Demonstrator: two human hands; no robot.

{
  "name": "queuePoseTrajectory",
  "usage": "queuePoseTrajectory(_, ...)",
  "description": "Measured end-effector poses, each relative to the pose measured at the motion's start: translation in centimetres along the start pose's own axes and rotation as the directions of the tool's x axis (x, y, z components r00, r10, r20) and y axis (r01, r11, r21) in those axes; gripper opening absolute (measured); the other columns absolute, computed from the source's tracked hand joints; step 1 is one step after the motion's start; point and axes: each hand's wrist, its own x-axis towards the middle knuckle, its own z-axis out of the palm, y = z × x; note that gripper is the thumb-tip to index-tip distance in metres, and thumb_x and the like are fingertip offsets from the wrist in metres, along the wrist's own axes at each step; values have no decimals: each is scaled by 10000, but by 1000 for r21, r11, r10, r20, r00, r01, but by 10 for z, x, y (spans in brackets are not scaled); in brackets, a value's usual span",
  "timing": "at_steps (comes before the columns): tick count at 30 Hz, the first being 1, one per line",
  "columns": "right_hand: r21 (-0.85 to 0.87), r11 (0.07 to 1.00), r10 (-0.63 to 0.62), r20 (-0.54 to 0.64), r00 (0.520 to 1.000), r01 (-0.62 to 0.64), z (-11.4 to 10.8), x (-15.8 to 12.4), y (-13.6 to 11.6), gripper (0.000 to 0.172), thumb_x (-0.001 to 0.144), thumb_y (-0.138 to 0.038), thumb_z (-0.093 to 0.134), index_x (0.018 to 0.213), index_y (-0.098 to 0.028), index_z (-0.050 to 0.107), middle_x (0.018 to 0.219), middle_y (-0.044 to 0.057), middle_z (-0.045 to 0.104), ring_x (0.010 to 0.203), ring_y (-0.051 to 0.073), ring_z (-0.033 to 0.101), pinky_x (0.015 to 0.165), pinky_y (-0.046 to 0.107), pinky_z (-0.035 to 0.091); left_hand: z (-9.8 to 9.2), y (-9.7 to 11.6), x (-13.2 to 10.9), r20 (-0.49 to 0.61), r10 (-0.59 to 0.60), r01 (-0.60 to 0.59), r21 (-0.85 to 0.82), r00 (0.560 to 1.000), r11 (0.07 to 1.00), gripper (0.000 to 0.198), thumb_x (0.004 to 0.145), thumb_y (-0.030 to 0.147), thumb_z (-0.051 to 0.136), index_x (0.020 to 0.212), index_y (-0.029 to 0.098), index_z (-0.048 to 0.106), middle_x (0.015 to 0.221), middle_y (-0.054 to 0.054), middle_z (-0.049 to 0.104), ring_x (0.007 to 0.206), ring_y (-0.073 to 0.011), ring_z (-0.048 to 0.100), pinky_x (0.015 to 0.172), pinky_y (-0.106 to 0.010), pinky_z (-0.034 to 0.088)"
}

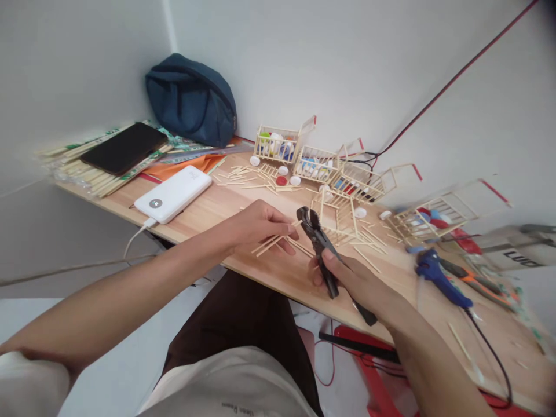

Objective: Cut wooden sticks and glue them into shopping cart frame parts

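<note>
My left hand (260, 227) pinches a small bundle of thin wooden sticks (273, 243) just above the wooden table (269, 272). One stick reaches up into the jaws of black cutting pliers (317, 237). My right hand (347, 278) is wrapped round the pliers' handles, with the jaws pointing up and to the left, closed around the stick's tip. Both hands meet near the table's front edge.
Several small stick-built carts (317, 165) holding coloured bottle caps line the wall, with loose sticks (256, 176) scattered about. A white power bank (174, 194), a black phone (124, 147) and a blue bag (191, 98) lie at the left. A blue glue gun (438, 278) rests at the right.
</note>
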Motion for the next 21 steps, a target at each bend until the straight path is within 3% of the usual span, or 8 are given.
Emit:
queuePoseTrajectory(3,172,985,11,-102,995,7,2,2,-1,575,807,-720,477,913,-164,583,727,56,602,655,184,563,599,315,453,1,0,-4,16,-14,14,12,1000,1000,234,810,306,660,887,99,738,696,-79,732,642,-140,696,624,-210,533)
queuePoseTrajectory(8,281,944,-119,-204,972,174,9,13,-7,379,802,-554,630,789,-177,587,674,12,546,628,149,522,615,294,446,10,4,-8,147,-66,82,-102,987,991,247,758,325,726,863,102,740,853,-102,745,685,-154,699,653,-254,562)
queuePoseTrajectory(14,531,827,-112,-165,980,184,17,18,-12,289,797,-433,689,740,-178,566,638,-24,524,599,111,502,589,248,423,16,6,-6,293,-125,178,-160,948,971,353,660,400,803,845,109,729,901,-119,743,751,-182,711,651,-253,555)
queuePoseTrajectory(17,502,838,-109,-226,968,211,20,19,-8,288,780,-427,708,743,-180,565,624,-33,514,578,105,487,563,241,415,18,7,-4,293,-177,220,-121,940,968,330,703,386,778,866,105,725,854,-113,747,736,-164,706,673,-255,555)
queuePoseTrajectory(21,288,908,-171,-405,898,303,22,20,1,281,810,-441,672,750,-188,564,613,-39,503,562,108,480,541,242,403,21,6,0,265,-211,250,-125,941,960,233,755,306,742,847,94,717,774,-96,745,673,-144,698,662,-250,560)
